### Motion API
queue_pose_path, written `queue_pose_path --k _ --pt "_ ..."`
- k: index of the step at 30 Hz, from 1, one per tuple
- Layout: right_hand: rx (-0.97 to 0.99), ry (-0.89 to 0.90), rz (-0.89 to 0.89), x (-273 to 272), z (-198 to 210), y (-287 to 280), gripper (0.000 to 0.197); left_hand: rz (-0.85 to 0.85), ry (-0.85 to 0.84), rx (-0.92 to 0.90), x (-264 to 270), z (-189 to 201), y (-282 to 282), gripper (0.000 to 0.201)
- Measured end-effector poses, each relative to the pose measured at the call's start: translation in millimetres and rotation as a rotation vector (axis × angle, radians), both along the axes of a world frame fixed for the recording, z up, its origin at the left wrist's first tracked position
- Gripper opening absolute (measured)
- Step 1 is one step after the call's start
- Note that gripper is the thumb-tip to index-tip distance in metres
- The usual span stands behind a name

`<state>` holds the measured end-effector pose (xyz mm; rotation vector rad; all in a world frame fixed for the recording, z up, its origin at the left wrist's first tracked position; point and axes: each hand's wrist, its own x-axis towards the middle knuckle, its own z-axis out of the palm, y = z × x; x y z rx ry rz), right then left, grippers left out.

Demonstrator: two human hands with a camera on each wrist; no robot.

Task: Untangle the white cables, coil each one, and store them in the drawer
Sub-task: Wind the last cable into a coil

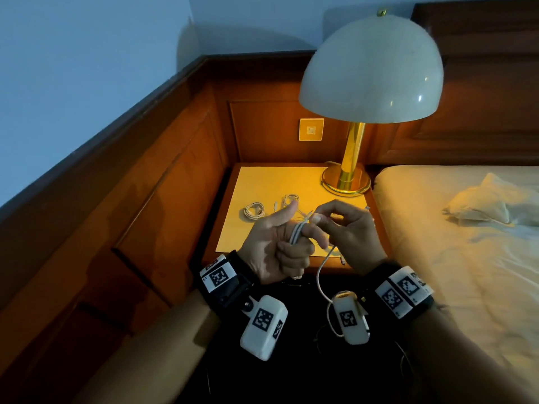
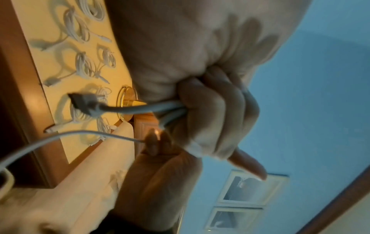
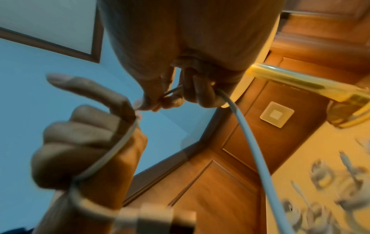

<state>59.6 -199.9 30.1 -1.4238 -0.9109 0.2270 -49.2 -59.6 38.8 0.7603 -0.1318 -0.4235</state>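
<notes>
Head cam looks down from above at the counter [image 1: 291, 182], lamp [image 1: 370, 68] and bed [image 1: 466, 258]. Both wrist cams sit super close, peering up along the fingers [image 2: 216, 114]. All three catch the counter and lamp.

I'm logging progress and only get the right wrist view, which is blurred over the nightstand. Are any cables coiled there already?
Observer: Yes. The head view shows a coiled cable lying on the nightstand, and a second bundle partly behind the thumb of the left hand.
Operator: Where's the plug end of the held cable?
Observer: In the left wrist view, a connector sticks out of the left fist, free of the fingers.
Operator: And the slack?
Observer: It hangs from the right hand in a loop below the wrists.
</notes>
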Motion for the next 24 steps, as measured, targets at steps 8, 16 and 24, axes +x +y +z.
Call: queue_pose_path --k 8,16,24 --pt "-0.202 0.155 -0.003 -24.9 -37.8 17.3 0.029 0.392 -0.045 0.068 10.9 3.9 2.5 0.045" --pt "-0.576 -0.452 0.015 -29.1 -17.3 7.9 0.019 0.529 -0.117 1.070 19.4 -2.9 23.7 0.027" --pt "-0.168 -0.123 -0.076 -18.9 12.3 -2.3 0.018 0.207 0.046 0.835 -0.3 5.2 13.8 0.075"
